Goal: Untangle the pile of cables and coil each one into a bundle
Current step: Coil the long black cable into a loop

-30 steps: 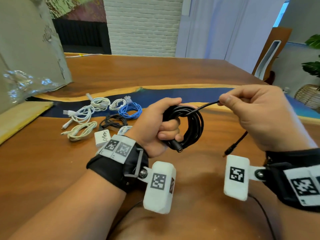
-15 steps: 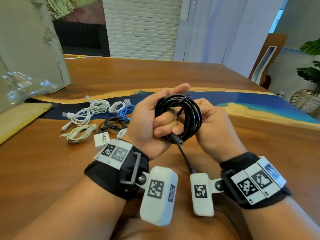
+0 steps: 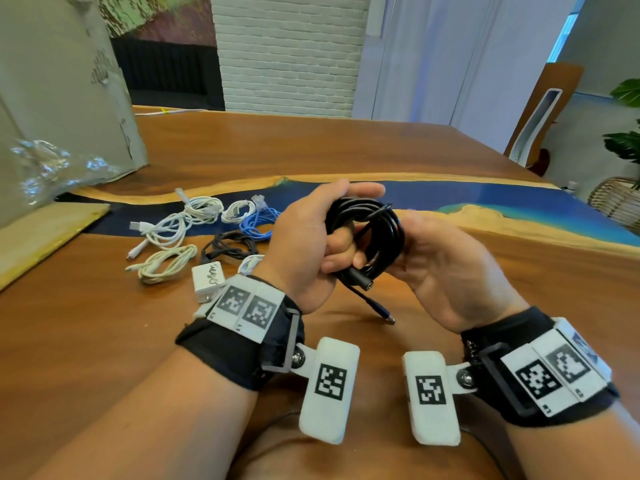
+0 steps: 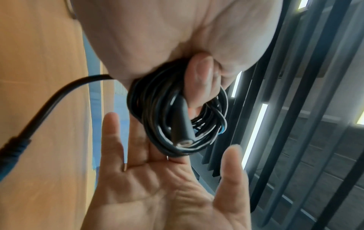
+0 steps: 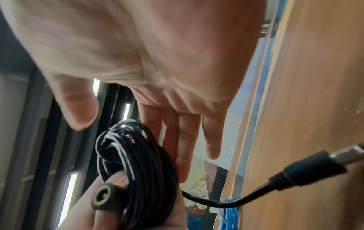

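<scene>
Head view: left hand (image 3: 311,244) clasping a coiled black cable (image 3: 374,237) above the wooden table (image 3: 346,143); right hand (image 3: 446,268) cupped beside it, fingers relaxed; plug end (image 3: 389,319) dangling untucked; finished bundles (image 3: 194,233) left.

Left wrist: fingers (image 4: 199,80) curled through loops, socket end (image 4: 182,124) poking out.

Right wrist: fingers (image 5: 183,140) straight behind coil. Likely risk: loose tail unwinding the outer wraps, if set down unsecured.

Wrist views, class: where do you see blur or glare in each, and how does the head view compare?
Left wrist view: the right hand is motion-blurred and the bright window strips glare. Right wrist view: white glints streak the black cable coil, and the near plug is soft. Head view: sharper, evenly lit, with straight lines bowed towards the edges.
</scene>
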Action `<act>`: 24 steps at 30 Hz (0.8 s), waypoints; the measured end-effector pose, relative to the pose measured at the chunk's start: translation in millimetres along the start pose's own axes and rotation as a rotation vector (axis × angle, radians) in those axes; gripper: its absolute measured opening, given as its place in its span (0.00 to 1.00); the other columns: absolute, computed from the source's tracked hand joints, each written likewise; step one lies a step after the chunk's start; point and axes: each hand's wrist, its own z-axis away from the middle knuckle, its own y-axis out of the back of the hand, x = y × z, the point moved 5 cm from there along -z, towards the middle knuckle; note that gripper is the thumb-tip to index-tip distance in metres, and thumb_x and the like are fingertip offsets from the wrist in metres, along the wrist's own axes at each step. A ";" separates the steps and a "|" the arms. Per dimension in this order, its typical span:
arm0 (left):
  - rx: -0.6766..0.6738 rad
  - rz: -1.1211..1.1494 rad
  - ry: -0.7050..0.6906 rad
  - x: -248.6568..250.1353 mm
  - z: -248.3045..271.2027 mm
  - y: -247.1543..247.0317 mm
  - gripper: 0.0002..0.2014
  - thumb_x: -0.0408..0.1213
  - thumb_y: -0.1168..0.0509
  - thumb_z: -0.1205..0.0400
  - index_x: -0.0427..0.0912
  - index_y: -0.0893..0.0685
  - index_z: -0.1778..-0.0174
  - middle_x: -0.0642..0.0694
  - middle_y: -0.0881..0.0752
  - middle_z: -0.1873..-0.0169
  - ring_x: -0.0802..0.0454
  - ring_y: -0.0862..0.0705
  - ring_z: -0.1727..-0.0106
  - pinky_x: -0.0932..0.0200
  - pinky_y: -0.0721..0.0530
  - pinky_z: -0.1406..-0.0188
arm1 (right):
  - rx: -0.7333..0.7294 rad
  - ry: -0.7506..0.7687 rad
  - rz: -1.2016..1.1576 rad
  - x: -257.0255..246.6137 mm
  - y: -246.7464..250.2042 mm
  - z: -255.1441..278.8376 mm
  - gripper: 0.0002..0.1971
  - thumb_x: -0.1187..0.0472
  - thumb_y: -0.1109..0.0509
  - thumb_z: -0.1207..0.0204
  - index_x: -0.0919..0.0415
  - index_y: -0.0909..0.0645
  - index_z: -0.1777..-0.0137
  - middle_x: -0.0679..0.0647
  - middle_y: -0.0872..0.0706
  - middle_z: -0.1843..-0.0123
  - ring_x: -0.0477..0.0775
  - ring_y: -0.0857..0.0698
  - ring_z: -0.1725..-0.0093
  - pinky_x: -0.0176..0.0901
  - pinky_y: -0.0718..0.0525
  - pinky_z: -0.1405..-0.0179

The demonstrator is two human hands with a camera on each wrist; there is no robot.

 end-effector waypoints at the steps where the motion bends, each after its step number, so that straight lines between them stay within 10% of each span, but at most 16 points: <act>1: 0.023 -0.029 0.008 -1.5 -0.7 1.2 0.21 0.45 0.47 0.09 0.38 0.11 0.45 0.52 0.42 0.87 0.55 0.45 0.87 0.53 0.43 0.75 | 0.019 0.025 0.111 0.4 -3.4 -0.5 0.13 0.60 0.31 0.21 0.72 0.12 0.49 0.65 0.09 0.55 0.61 0.11 0.50 0.53 0.13 0.40; 5: 0.128 -0.165 0.045 -7.5 -2.7 2.4 0.21 0.48 0.43 0.09 0.33 0.13 0.43 0.51 0.39 0.86 0.54 0.43 0.85 0.47 0.48 0.66 | 0.182 0.025 0.285 10.6 -3.9 -6.6 0.04 0.74 0.30 0.20 0.75 0.13 0.52 0.70 0.09 0.58 0.59 0.10 0.55 0.57 0.10 0.41; 11: 0.046 -0.415 -0.081 -6.9 -6.5 0.3 0.20 0.47 0.28 0.17 0.33 0.20 0.64 0.46 0.29 0.82 0.49 0.29 0.79 0.55 0.25 0.69 | 0.297 0.003 0.325 12.4 2.0 -9.5 0.09 0.71 0.30 0.18 0.65 0.10 0.57 0.60 0.09 0.64 0.58 0.10 0.59 0.60 0.10 0.43; 14: 0.009 -0.538 -0.137 -2.1 -7.4 7.3 0.03 0.32 0.26 0.18 0.36 0.09 0.52 0.40 0.15 0.70 0.50 0.17 0.67 0.53 0.17 0.58 | 0.355 0.052 0.344 5.2 10.1 -8.5 0.08 0.71 0.28 0.19 0.63 0.08 0.57 0.60 0.06 0.60 0.62 0.07 0.53 0.60 0.09 0.43; 19: 0.004 -0.695 -0.203 3.1 -8.5 10.3 0.07 0.34 0.26 0.17 0.43 0.08 0.44 0.48 0.06 0.55 0.52 0.09 0.49 0.54 0.11 0.47 | 0.391 0.056 0.276 5.2 15.1 -6.8 0.07 0.70 0.27 0.20 0.61 0.08 0.53 0.63 0.06 0.54 0.61 0.07 0.50 0.52 0.08 0.50; 24: 0.035 -0.695 -0.234 3.0 -10.4 12.6 0.05 0.36 0.27 0.17 0.40 0.08 0.49 0.48 0.08 0.60 0.58 0.12 0.59 0.62 0.15 0.57 | 0.374 -0.013 -0.032 9.7 9.1 -7.8 0.09 0.68 0.31 0.18 0.68 0.10 0.44 0.70 0.08 0.45 0.63 0.09 0.46 0.57 0.08 0.45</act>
